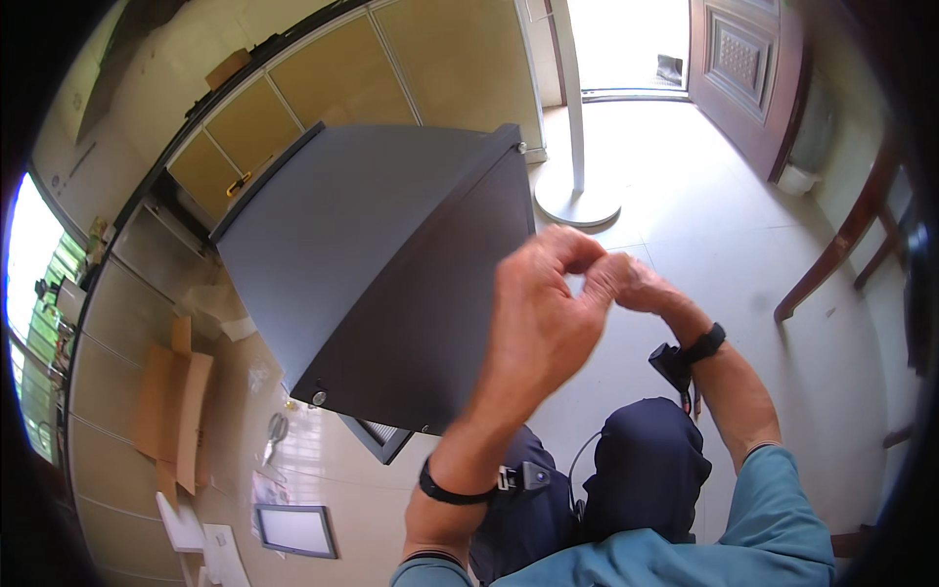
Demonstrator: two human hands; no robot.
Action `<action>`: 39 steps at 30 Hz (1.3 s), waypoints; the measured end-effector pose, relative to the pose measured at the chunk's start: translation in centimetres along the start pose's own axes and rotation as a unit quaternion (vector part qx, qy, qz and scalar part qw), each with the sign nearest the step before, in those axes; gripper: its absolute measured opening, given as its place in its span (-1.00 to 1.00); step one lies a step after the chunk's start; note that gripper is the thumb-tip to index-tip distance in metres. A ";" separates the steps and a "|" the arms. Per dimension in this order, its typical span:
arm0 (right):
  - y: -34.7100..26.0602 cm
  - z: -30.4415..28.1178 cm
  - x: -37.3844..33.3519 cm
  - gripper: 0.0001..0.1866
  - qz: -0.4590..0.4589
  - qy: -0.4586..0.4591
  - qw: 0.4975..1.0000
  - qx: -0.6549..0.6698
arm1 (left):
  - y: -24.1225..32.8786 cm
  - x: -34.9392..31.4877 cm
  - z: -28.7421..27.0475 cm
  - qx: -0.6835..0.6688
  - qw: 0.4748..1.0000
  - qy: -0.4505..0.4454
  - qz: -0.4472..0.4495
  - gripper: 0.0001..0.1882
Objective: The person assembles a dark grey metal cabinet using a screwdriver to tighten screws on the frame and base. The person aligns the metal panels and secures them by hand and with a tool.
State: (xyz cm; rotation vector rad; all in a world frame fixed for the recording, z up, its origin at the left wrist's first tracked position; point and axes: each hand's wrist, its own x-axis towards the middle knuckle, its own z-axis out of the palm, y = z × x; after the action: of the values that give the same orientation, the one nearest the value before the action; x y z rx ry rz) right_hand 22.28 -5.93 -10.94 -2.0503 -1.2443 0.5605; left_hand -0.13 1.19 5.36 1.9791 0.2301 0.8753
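My left hand (548,318) is raised in front of me, fingers curled closed. My right hand (626,281) meets it at the fingertips, also pinched closed. Whatever lies between the fingers, if anything, is hidden. Just left of the hands stands a large dark grey metal cabinet (352,215) with a darker flat side (430,293) toward me. A small round silver fastener (319,398) shows at its near lower corner, and another fastener (521,148) at the far upper corner.
Scissors (276,430), a framed panel (296,530) and an open cardboard box (176,411) lie on the floor at left. A pole with a round base (577,207) stands ahead. A wooden chair (841,259) is at right; a brown door (743,68) stands open behind.
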 end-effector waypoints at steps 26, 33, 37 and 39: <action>-13.0 -5.3 -4.4 -0.82 -0.305 0.372 0.876 0.025 | 6.2 16.6 -7.5 0.425 0.817 -0.388 -0.041 -0.11; -13.8 -5.0 -3.7 -0.82 -0.318 0.389 0.865 0.013 | 2.7 16.1 -6.3 0.501 0.782 -0.348 -0.131 -0.12; -13.7 -5.0 -3.6 -0.83 -0.309 0.388 0.868 0.017 | 2.1 15.9 -6.0 0.473 0.801 -0.337 -0.143 -0.30; -13.5 -4.8 -3.4 -0.83 -0.325 0.399 0.857 -0.007 | 1.7 15.7 -6.0 0.380 0.851 -0.319 -0.174 -0.44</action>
State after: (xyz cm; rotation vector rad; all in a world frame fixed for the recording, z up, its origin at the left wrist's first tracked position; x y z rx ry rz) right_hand 15.72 -6.10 2.21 -1.4406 -1.2641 -0.5726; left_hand 7.04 11.86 16.25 2.7082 0.5843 -0.1974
